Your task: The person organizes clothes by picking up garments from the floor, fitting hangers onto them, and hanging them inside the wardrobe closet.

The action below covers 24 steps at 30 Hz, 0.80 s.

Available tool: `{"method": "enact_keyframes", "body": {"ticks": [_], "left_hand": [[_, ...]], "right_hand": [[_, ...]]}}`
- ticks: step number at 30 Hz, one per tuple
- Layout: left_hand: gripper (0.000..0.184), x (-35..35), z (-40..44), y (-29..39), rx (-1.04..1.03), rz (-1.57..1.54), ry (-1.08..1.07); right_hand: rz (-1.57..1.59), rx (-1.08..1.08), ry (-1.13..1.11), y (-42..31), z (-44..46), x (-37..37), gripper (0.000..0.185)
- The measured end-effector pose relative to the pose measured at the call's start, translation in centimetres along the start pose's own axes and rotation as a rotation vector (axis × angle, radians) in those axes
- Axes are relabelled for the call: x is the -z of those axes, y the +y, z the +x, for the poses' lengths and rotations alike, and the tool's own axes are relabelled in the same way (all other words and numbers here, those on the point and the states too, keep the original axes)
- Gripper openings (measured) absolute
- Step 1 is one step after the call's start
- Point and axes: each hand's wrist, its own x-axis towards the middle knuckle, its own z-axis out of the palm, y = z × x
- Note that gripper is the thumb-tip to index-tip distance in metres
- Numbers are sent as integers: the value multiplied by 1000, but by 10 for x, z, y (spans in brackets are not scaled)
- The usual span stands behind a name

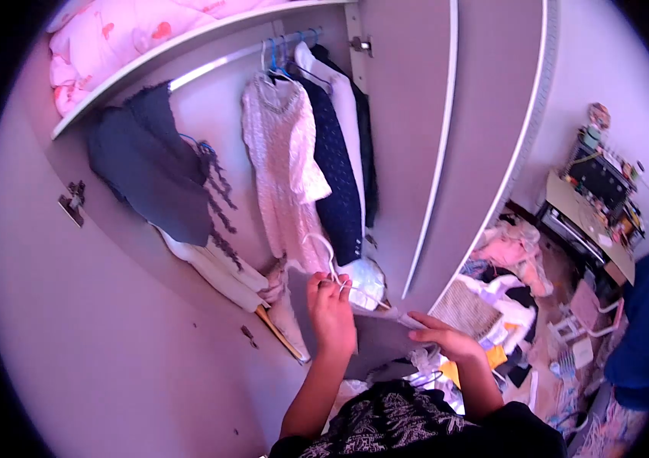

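My left hand [330, 314] is closed round the neck of a white clothes hanger [323, 246], whose hook points up toward the wardrobe. A grey garment [379, 337] hangs from this hanger in front of my body. At its other shoulder, my right hand [450, 337] holds the cloth between thumb and fingers. Just beyond the hanger, a pale pink sequined dress [275, 153] hangs on the wardrobe rail [217, 65]. Beside it hang a dark navy garment [332, 160] and a white one [346, 114].
A dark grey shawl [153, 168] with fringe hangs at the rail's left. Pink heart-print bedding [126, 34] lies on the top shelf [187, 65]. The wardrobe door [485, 114] stands open at right. Clothes [504, 259] cover the floor near a cluttered desk [588, 221] and a pink chair [595, 309].
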Motion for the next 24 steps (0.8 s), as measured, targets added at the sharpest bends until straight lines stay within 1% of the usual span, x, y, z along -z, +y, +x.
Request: {"method": "enact_keyframes", "body": {"ticks": [1,2,3,4,5,6,8,9,10,11,12,13,14,15,16,18,19,20,22,24], "left_hand": [[21,-3,2,12,-8,41,-84],[20,-9,4,20,-18,83,-173],[20,-15,8,26,-47,84,-182],[23,-18,7,33,-60,188,-202],[25,-18,6,40,-64,294,-212],[25,-18,5,48,-70,305,-199],[32,-16,3,65,-86,636,-135],[31,-12,2,73,-130,687,-121],[31,-8,3,84,-154,685,-128],[28,-2,2,96,-226,833,-161],[25,1,4,104,-291,982,-179],[25,3,6,109,-298,979,-162],[23,7,8,114,-319,1062,-58],[21,12,14,117,-343,1142,41],[21,24,25,117,-355,1135,48],[20,56,59,111,-216,1126,24],[21,66,76,112,-148,1131,-36],[21,66,90,115,-148,1128,-44],[23,63,120,124,-155,1386,-165],[23,60,150,136,-211,1369,-173]], "right_hand": [[140,-11,-79,-4,1,5,78],[192,-45,-48,-7,2,7,78],[296,-54,-126,-6,12,9,78],[403,-78,-206,-1,21,8,77],[388,-131,-279,5,35,7,82],[183,-91,-236,24,51,4,86],[151,-102,-264,0,62,-22,81],[150,-101,-274,-20,63,-27,81],[220,-109,-308,-47,68,-29,83],[286,-116,-344,-67,80,-29,84],[271,-109,-356,-77,96,-28,84],[297,-94,-320,-81,107,-28,85],[325,-84,-283,-84,119,-30,86],[318,0,-316,-90,137,-33,82],[305,3,-324,-106,152,-38,82],[63,147,-397,-147,178,-50,85],[105,159,-354,-162,188,-58,83],[145,179,-311,-178,201,-66,82],[271,327,-315,-210,231,-80,74],[285,339,-218,-251,259,-93,65]]}}
